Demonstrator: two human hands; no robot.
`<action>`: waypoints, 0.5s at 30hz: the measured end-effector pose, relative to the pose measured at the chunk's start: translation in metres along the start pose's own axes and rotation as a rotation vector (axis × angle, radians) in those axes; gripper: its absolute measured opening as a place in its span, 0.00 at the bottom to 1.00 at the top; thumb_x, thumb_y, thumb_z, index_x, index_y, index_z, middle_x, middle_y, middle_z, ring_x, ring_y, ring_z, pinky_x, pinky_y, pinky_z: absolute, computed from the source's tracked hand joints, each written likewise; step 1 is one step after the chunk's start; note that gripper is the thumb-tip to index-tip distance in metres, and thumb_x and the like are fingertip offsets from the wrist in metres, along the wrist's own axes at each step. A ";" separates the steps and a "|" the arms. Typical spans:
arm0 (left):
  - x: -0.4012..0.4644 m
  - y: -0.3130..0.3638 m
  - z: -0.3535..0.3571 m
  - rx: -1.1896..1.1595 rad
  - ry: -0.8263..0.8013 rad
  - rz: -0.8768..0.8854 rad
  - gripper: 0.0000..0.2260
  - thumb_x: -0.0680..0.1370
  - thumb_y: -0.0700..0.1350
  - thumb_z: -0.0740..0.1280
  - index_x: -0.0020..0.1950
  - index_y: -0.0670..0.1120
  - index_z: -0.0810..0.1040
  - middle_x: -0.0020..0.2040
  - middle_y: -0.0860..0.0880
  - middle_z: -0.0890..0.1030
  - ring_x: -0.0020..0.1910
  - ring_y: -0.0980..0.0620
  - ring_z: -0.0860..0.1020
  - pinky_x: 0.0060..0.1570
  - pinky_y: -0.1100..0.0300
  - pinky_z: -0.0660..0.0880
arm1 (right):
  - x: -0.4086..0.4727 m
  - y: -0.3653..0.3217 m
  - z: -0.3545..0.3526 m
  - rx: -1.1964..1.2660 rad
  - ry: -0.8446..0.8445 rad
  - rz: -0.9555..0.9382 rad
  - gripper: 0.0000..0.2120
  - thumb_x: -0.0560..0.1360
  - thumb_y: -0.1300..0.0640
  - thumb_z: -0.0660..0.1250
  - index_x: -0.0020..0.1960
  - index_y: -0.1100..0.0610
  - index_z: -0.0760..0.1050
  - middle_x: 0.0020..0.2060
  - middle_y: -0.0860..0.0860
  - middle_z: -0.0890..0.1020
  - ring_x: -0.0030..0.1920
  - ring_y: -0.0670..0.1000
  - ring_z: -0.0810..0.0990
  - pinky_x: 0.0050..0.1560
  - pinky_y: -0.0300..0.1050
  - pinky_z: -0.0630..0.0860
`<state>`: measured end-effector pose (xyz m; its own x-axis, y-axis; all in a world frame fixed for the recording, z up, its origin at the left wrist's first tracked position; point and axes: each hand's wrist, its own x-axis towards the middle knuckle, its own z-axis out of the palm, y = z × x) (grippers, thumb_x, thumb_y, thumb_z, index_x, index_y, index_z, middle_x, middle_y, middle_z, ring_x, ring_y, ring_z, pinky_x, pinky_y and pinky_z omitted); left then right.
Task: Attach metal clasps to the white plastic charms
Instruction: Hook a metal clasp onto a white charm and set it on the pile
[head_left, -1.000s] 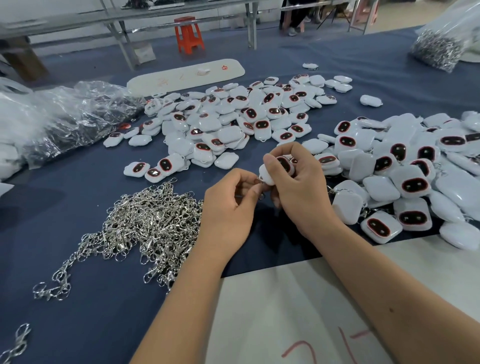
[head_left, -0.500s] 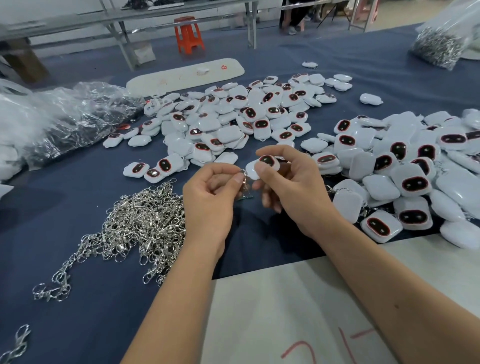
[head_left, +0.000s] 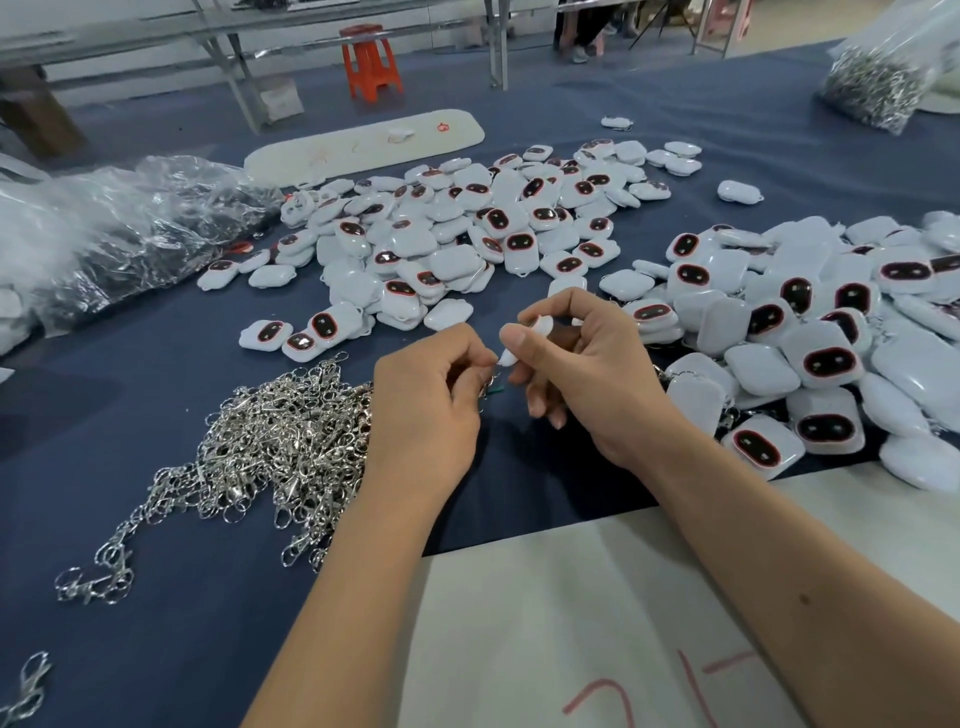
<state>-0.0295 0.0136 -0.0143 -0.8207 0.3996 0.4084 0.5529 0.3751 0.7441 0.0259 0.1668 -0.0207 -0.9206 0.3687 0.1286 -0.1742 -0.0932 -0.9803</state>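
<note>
1. White plastic shows between the thumb and forefinger of the right hand (head_left: 587, 374): they pinch one charm (head_left: 540, 328) edge-on, its small loop end pointing down toward the left hand (head_left: 431, 410). The other right fingers curl loosely beneath.
2. Fingertips of the left hand are pressed together at the charm's loop, apparently pinching a metal clasp (head_left: 488, 382); only a glint of ring shows below them, so how much is threaded cannot be told.
3. Likely slip: the ring is small and mostly hidden by the fingertips, so it could miss the loop or spring back shut before it is through. A smooth charm held by its edges may also twist in the pinch.
4. If the clasp drops, it would fall on the dark blue cloth (head_left: 519, 467) just beneath, near the tangled clasp pile (head_left: 280, 431), where it would be hard to tell from the rest.
5. That pile lies touching or just under the left wrist; hooks could catch and drag a chain of clasps along when the hand lifts.
6. Room: a bare strip of cloth lies under and between the hands. Loose charms crowd the right side (head_left: 810, 332) close to the right forearm, and another heap (head_left: 457, 239) lies beyond the hands, so a wide sweep either way would scatter them.
7. Nearer the person, a white sheet (head_left: 545, 623) overlaps the cloth; its edge runs under both forearms and could ruck up if the arms slide.
8. Clear plastic bags (head_left: 119, 228) sit well off to the left.
</note>
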 end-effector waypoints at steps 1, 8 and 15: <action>0.000 0.002 0.000 -0.015 0.010 -0.003 0.09 0.77 0.35 0.71 0.42 0.49 0.81 0.37 0.58 0.81 0.37 0.56 0.79 0.39 0.67 0.73 | 0.000 -0.001 0.000 0.006 0.006 -0.002 0.16 0.77 0.55 0.76 0.56 0.62 0.74 0.33 0.57 0.84 0.23 0.52 0.78 0.20 0.39 0.69; -0.002 0.015 0.009 -0.696 0.088 -0.362 0.07 0.79 0.34 0.69 0.48 0.46 0.80 0.41 0.43 0.84 0.43 0.43 0.84 0.52 0.49 0.81 | 0.000 -0.004 -0.002 0.127 -0.030 -0.041 0.14 0.76 0.58 0.75 0.57 0.59 0.75 0.38 0.61 0.85 0.27 0.53 0.80 0.25 0.40 0.72; -0.002 0.023 0.004 -1.011 0.135 -0.567 0.07 0.79 0.33 0.67 0.48 0.44 0.80 0.39 0.47 0.84 0.36 0.52 0.81 0.39 0.63 0.77 | -0.003 -0.005 0.000 0.128 -0.079 -0.025 0.16 0.76 0.68 0.74 0.61 0.62 0.73 0.43 0.66 0.86 0.29 0.55 0.80 0.26 0.41 0.72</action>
<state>-0.0148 0.0247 0.0000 -0.9555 0.2735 -0.1105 -0.2153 -0.3905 0.8951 0.0295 0.1661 -0.0159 -0.9393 0.2984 0.1691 -0.2359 -0.2041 -0.9501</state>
